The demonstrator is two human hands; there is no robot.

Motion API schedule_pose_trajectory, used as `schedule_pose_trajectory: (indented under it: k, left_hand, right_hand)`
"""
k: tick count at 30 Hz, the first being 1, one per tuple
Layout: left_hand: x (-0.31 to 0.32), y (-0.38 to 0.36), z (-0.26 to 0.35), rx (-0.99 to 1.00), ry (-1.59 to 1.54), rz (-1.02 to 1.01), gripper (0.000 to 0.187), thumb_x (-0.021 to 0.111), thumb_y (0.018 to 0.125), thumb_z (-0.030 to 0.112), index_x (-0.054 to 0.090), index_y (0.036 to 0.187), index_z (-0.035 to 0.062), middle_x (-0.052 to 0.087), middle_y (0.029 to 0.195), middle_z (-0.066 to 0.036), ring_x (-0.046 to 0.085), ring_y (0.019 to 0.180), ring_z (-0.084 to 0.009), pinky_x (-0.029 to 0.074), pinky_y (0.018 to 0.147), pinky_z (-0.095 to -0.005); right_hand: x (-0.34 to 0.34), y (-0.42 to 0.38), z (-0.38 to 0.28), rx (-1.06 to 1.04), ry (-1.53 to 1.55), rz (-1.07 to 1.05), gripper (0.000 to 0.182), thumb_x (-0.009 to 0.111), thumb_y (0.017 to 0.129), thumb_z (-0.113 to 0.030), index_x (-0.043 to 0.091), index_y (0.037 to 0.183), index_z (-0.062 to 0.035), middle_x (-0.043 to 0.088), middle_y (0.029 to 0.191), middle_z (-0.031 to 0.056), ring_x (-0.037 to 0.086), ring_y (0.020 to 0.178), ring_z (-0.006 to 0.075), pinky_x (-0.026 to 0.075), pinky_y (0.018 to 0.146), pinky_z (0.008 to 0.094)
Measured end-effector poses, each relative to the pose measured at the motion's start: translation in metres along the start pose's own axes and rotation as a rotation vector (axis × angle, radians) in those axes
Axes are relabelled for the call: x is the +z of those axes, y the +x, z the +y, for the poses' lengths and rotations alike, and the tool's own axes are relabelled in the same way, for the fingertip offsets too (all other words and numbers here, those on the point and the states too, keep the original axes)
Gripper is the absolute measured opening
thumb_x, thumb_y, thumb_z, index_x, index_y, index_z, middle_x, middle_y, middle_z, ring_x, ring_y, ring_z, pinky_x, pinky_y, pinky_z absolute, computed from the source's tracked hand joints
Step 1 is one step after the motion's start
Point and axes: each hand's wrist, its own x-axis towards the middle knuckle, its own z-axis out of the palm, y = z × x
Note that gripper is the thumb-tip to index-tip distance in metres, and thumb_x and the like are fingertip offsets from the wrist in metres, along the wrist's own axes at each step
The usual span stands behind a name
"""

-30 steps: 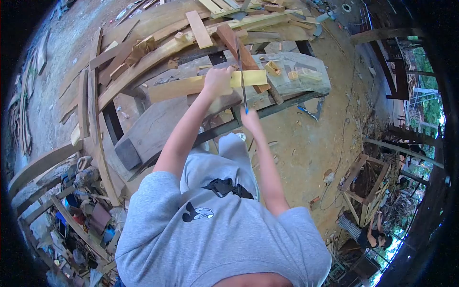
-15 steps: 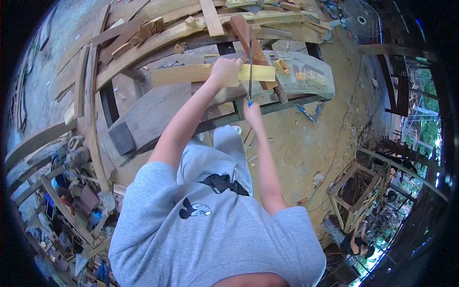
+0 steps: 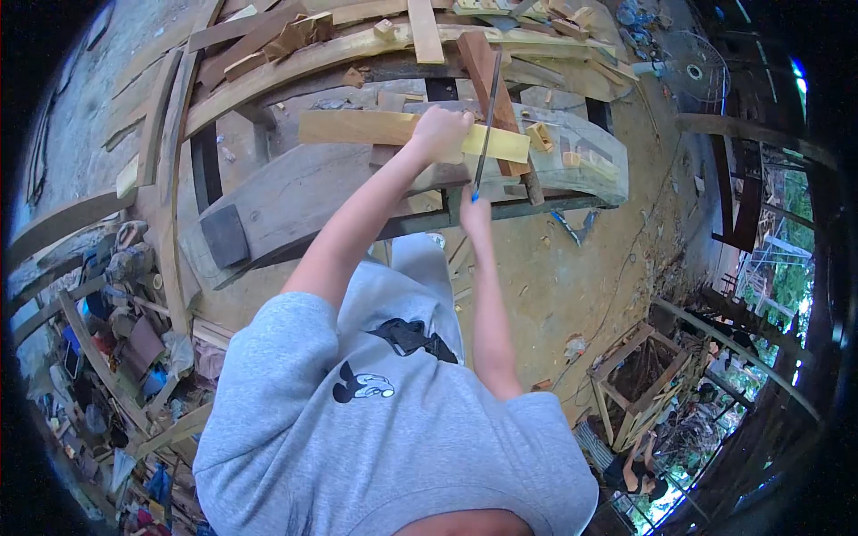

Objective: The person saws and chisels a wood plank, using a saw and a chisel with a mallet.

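Observation:
My left hand (image 3: 441, 134) is closed over a pale wooden board (image 3: 353, 127), pressing it down on the workbench (image 3: 295, 192). In my right hand (image 3: 475, 213) is a hand saw (image 3: 489, 116) with a blue handle, its narrow dark blade pointing away from me. The blade crosses the board just right of my left hand; how deep it sits in the wood cannot be made out. Beneath the board's right part, a reddish-brown plank (image 3: 487, 76) slants across the bench.
Small wood blocks (image 3: 540, 137) lie on the bench's right part. Loose planks (image 3: 259, 89) are piled behind it. On the floor to the right is a blue-handled tool (image 3: 573, 228). A fan (image 3: 693, 71) stands at the far right, and another person (image 3: 636, 473) is at lower right.
The camera view has shifted, so the bench appears a little further right and lower. The saw now leans more, its far end tipped to the right. Both hands keep their holds.

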Motion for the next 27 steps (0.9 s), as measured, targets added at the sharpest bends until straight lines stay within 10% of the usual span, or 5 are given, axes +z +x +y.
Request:
schedule_pose_trajectory:
  k: [7, 9, 22, 27]
  left_hand:
    - [0.002, 0.000, 0.002, 0.041, 0.042, 0.030, 0.039, 0.063, 0.051, 0.021, 0.052, 0.084, 0.0034, 0.060, 0.070, -0.010, 0.060, 0.065, -0.0242, 0.046, 0.060, -0.0329]
    - [0.007, 0.003, 0.002, -0.030, 0.030, 0.042, 0.038, 0.062, 0.052, 0.020, 0.052, 0.085, 0.0042, 0.060, 0.070, -0.009, 0.060, 0.066, -0.0251, 0.046, 0.061, -0.0348]
    - [0.002, 0.003, 0.006, 0.044, 0.108, -0.001, 0.043, 0.064, 0.053, 0.024, 0.052, 0.089, 0.0045, 0.060, 0.075, -0.011, 0.061, 0.069, -0.0241, 0.047, 0.058, -0.0345]
    - [-0.007, 0.001, 0.011, 0.033, 0.138, -0.039, 0.043, 0.064, 0.053, 0.025, 0.052, 0.089, 0.0046, 0.060, 0.074, -0.010, 0.061, 0.068, -0.0234, 0.047, 0.058, -0.0336]
  right_hand:
    - [0.010, -0.070, 0.045, 0.120, 0.061, -0.049, 0.048, 0.047, 0.082, -0.035, 0.050, 0.060, 0.0069, 0.047, 0.048, 0.0191, 0.055, 0.048, 0.0275, 0.037, 0.046, 0.0409]
    - [0.018, -0.031, 0.044, 0.207, -0.061, -0.101, 0.047, 0.045, 0.083, -0.034, 0.054, 0.073, 0.0108, 0.054, 0.069, 0.0308, 0.056, 0.075, 0.0422, 0.042, 0.062, 0.0453]
    - [0.015, -0.090, 0.057, 0.094, 0.128, -0.021, 0.045, 0.044, 0.082, -0.033, 0.055, 0.073, 0.0100, 0.054, 0.072, 0.0320, 0.054, 0.076, 0.0440, 0.043, 0.066, 0.0466]
    - [-0.007, 0.005, -0.010, 0.117, -0.014, -0.099, 0.043, 0.044, 0.082, -0.032, 0.055, 0.072, 0.0091, 0.054, 0.069, 0.0294, 0.056, 0.075, 0.0407, 0.043, 0.063, 0.0438]
